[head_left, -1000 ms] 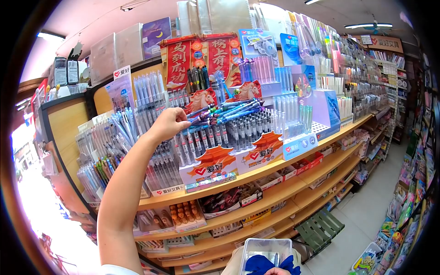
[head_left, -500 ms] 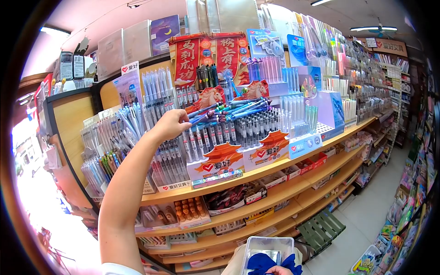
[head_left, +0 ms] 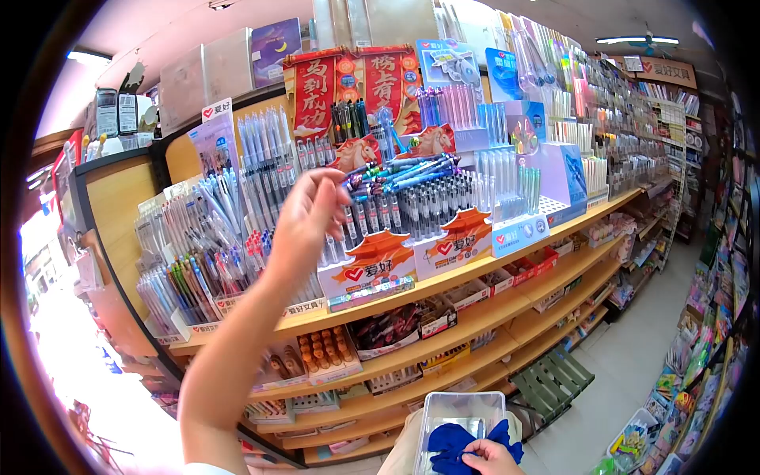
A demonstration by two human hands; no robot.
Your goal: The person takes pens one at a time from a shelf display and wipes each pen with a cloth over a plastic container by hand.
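Note:
My left hand [head_left: 311, 207] is raised in front of the pen display, its fingers loosely bent and somewhat apart, with nothing visible in them. Just beyond its fingertips, a pile of blue and purple pens [head_left: 408, 176] lies across the tops of upright pens [head_left: 443, 204]. It is hard to see whether the fingers touch the nearest ones. Low in the view, my right hand [head_left: 492, 457] pinches a dark blue cloth [head_left: 453, 445]. The cloth hangs over a clear plastic box [head_left: 463, 402], in front of my lap, and partly covers what lies inside.
Cardboard pen stands [head_left: 366, 273] line the wooden shelf edge [head_left: 443, 281]. Lower shelves carry boxes, including wooden-looking stamps [head_left: 324, 352]. A green folding stool [head_left: 554, 384] stands on the tiled floor [head_left: 625, 356]. Packed goods [head_left: 673, 396] border the aisle on the right.
My left hand has drawn back slightly from the pen pile and turned, its fingers loosening. My right hand and the box show more fully as the view shifts.

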